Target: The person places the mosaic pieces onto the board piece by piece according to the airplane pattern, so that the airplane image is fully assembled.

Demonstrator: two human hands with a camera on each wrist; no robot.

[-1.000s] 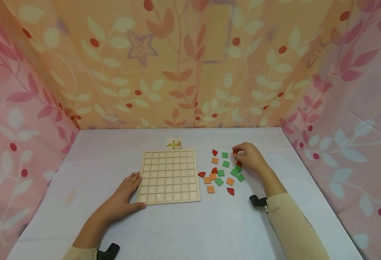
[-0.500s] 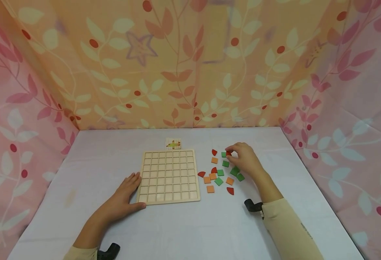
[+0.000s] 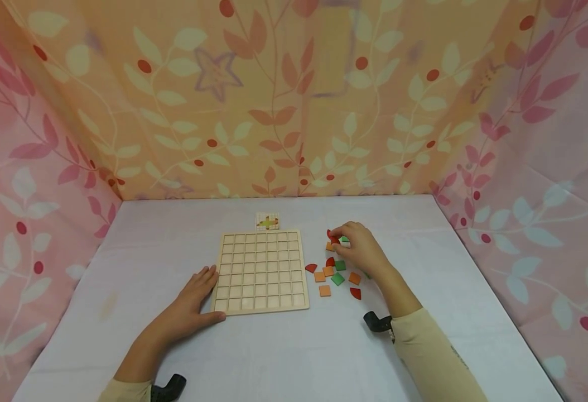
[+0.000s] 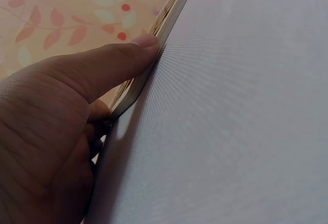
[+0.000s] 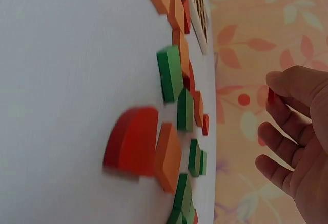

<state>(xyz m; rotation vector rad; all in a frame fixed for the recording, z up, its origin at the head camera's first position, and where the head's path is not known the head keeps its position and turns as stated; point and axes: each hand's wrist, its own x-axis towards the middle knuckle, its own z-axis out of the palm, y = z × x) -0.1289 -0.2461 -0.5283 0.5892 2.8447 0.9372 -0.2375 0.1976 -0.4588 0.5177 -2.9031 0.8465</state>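
My right hand (image 3: pixel 363 249) pinches a red quarter-round tile (image 5: pixel 271 96) between thumb and fingertips, raised above the table in the right wrist view. In the head view it hovers over the far part of a scatter of tiles, overlapping some. My left hand (image 3: pixel 189 304) rests at the near left corner of a wooden grid board (image 3: pixel 261 272), fingers along its left side. Its thumb (image 4: pixel 125 60) lies against the near edge in the left wrist view. The board's square cells hold no tiles.
Right of the board lie orange square tiles (image 3: pixel 325 291), green square tiles (image 3: pixel 337 278) and red quarter-round tiles (image 3: pixel 356 293). A small picture card (image 3: pixel 267 221) stands behind the board. Patterned cloth (image 3: pixel 294 100) surrounds the white table (image 3: pixel 274 357).
My right hand has moved left across the far side of the tiles, carrying the red quarter-round tile. My left hand and the board have stayed in place.
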